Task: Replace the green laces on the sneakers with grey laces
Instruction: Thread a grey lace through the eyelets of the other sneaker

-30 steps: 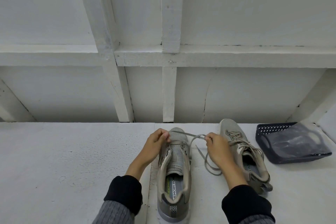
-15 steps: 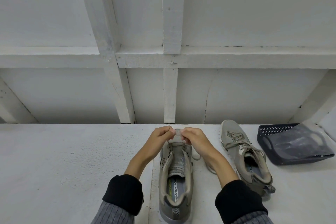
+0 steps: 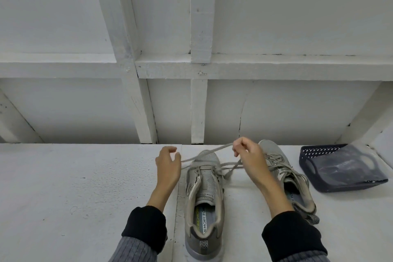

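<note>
One grey lace (image 3: 209, 152) stretches taut above the toe of the nearer of two grey sneakers (image 3: 204, 193) standing on the white worktop (image 3: 74, 187), its ends crossing over the lowest eyelets. The left hand (image 3: 168, 166) pinches one end between thumb and curled fingers; the right hand (image 3: 247, 155), raised slightly higher, pinches the other. Both forearms reach forward in black cuffs, either side of the shoe. The second sneaker (image 3: 285, 174), already laced, lies just behind the right wrist. One dark perforated basket (image 3: 340, 168) sits at far right.
</note>
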Motion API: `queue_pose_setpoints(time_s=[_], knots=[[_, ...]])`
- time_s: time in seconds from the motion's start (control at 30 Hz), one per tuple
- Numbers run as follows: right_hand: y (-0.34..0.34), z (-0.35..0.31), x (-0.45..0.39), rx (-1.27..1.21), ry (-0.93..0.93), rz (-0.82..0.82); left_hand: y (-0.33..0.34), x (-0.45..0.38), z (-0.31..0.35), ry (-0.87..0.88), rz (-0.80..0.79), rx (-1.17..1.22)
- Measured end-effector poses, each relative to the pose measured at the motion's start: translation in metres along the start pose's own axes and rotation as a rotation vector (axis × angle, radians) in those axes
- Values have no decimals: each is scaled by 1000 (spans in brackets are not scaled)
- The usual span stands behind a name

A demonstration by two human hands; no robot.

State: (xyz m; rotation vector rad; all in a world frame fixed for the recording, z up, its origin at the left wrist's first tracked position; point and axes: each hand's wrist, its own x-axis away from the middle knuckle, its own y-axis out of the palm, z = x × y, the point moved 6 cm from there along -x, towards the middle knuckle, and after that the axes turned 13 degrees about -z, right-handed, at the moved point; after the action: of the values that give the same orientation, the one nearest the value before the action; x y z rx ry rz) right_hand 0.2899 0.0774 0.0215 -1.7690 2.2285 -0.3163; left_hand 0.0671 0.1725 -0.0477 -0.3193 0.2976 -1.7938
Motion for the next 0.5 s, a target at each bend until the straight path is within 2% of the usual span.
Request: queue_pose_setpoints(time_s=[0.03,0.1,0.23,0.37,0.5], knots=[[3,-2,0,114,-18,-17,4,2,12,95,-41,-14],[11,-8,1,142,-48,-76,18,6,37,239,-192,20],[21,-16,3,19,-80,-142,47,18,71,281,-554,68],[20,-14,4,-136,-69,-167,49,23,76,207,-652,129],[27,-17,6,-189,-77,-236,49,29,71,172,-703,97]])
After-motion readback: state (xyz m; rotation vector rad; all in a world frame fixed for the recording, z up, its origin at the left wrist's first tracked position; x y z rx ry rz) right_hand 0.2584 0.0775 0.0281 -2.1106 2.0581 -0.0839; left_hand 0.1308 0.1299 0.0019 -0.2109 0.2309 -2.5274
